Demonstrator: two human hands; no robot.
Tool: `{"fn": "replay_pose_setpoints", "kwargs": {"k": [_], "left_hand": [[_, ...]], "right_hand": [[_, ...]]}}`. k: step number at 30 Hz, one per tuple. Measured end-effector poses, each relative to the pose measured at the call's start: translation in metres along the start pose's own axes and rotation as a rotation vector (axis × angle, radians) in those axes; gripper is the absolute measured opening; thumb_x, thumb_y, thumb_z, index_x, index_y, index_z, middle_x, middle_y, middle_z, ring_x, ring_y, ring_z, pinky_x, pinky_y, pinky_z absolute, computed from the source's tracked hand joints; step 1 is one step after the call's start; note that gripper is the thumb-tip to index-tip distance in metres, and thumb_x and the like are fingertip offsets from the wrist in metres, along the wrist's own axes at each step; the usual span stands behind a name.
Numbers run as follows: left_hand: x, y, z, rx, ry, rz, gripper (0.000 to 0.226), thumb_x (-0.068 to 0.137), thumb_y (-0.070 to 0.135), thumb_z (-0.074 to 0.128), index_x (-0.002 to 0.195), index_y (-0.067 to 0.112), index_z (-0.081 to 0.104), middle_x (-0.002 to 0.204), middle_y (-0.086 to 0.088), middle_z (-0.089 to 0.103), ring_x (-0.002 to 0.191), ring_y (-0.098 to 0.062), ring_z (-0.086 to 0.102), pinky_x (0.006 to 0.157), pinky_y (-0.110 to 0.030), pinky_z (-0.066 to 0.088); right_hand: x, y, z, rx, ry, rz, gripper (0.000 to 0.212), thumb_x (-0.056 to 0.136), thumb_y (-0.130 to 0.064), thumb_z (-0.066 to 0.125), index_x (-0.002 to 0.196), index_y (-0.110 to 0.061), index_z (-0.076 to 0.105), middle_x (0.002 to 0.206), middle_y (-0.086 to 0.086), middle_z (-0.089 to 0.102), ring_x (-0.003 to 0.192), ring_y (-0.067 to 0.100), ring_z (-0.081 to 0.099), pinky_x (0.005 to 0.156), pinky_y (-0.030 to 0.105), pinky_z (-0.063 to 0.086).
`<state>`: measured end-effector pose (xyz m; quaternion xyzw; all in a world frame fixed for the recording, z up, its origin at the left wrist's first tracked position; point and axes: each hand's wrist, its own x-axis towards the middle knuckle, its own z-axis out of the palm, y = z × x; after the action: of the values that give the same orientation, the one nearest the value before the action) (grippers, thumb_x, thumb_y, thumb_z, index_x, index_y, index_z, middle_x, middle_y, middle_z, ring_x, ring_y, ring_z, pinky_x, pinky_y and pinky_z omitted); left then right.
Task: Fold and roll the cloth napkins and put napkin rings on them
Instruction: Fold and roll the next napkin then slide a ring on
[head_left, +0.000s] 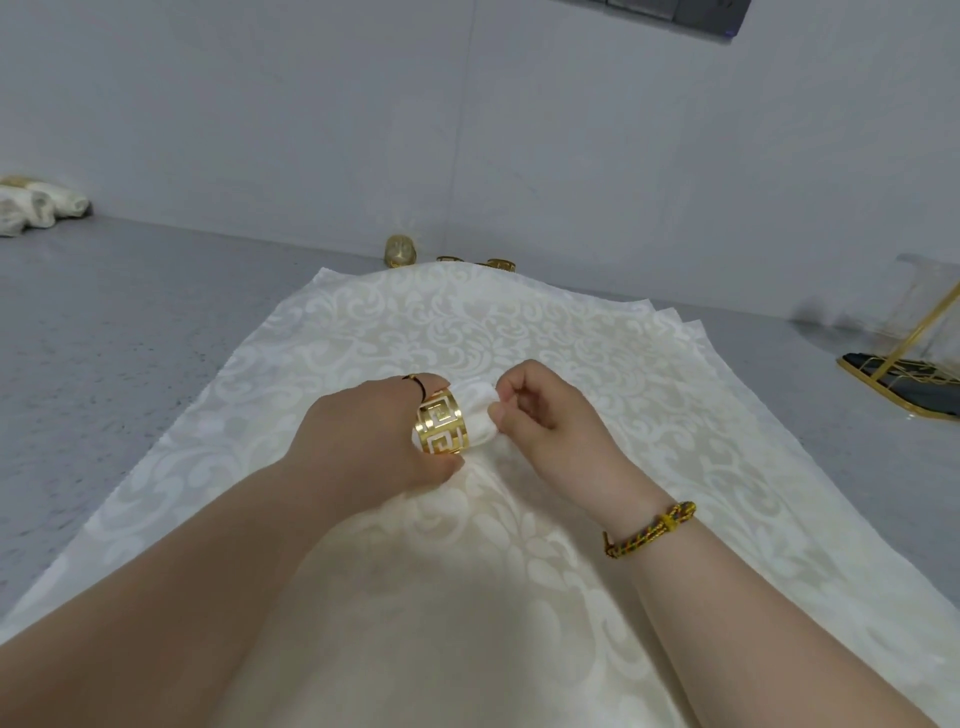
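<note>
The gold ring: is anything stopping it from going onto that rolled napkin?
Nothing visible does. The ring is already round the rolled napkin, gripped by the left hand. The right hand pinches the napkin's end where it pokes out of the ring. The rest of the roll is hidden behind the left hand.

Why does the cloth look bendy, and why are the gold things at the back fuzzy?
In the head view, the wide lens bows the far edge of the flat napkins; the spare rings behind look soft; the napkin ring in the left hand glints.
</note>
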<state>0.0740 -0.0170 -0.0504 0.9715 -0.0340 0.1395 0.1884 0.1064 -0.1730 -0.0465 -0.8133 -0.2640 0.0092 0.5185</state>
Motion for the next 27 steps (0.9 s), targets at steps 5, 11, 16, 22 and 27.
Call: {"fn": "replay_pose_setpoints", "kwargs": {"k": [5, 11, 16, 22, 27], "left_hand": [[-0.001, -0.004, -0.001, -0.09, -0.043, -0.087, 0.064, 0.076, 0.047, 0.065, 0.133, 0.033, 0.039, 0.113, 0.011, 0.055, 0.104, -0.011, 0.051, 0.08, -0.021, 0.036], [0.001, -0.003, -0.005, -0.24, -0.059, -0.117, 0.061, 0.071, 0.042, 0.071, 0.126, 0.031, 0.047, 0.091, 0.017, 0.05, 0.087, -0.008, 0.052, 0.074, -0.02, 0.04], [0.001, -0.005, -0.007, -0.375, -0.094, -0.106, 0.041, 0.07, 0.036, 0.074, 0.101, 0.031, 0.047, 0.084, 0.021, 0.048, 0.085, -0.007, 0.05, 0.068, -0.019, 0.04], [-0.001, -0.001, -0.01, -0.387, -0.143, -0.072, 0.04, 0.07, 0.034, 0.076, 0.071, 0.043, 0.037, 0.078, 0.022, 0.048, 0.069, 0.006, 0.047, 0.06, -0.007, 0.036], [0.002, -0.009, -0.018, -0.498, -0.242, -0.091, 0.02, 0.068, 0.029, 0.077, 0.071, 0.033, 0.058, 0.06, 0.015, 0.062, 0.054, 0.01, 0.055, 0.048, -0.003, 0.037]], "right_hand": [[-0.001, 0.005, 0.005, -0.091, 0.007, 0.07, 0.028, 0.08, -0.012, 0.067, 0.064, -0.028, 0.051, 0.069, -0.015, 0.049, 0.06, -0.006, 0.047, 0.061, 0.006, 0.035], [-0.002, 0.002, 0.006, -0.183, 0.01, -0.076, 0.03, 0.09, -0.008, 0.052, 0.071, -0.028, 0.041, 0.074, -0.005, 0.053, 0.069, 0.011, 0.051, 0.065, 0.018, 0.039], [-0.001, 0.002, 0.009, -0.131, 0.11, -0.094, 0.033, 0.089, -0.006, 0.052, 0.072, -0.031, 0.039, 0.07, -0.01, 0.052, 0.069, 0.009, 0.053, 0.067, 0.02, 0.042], [0.0, 0.006, 0.013, 0.055, 0.009, 0.135, 0.026, 0.078, -0.002, 0.065, 0.066, -0.017, 0.048, 0.066, 0.01, 0.048, 0.063, 0.018, 0.044, 0.059, 0.022, 0.038], [0.005, 0.008, 0.006, -0.224, 0.064, -0.19, 0.016, 0.081, -0.003, 0.057, 0.072, -0.014, 0.053, 0.071, -0.002, 0.053, 0.069, 0.006, 0.05, 0.066, 0.016, 0.04]]}}
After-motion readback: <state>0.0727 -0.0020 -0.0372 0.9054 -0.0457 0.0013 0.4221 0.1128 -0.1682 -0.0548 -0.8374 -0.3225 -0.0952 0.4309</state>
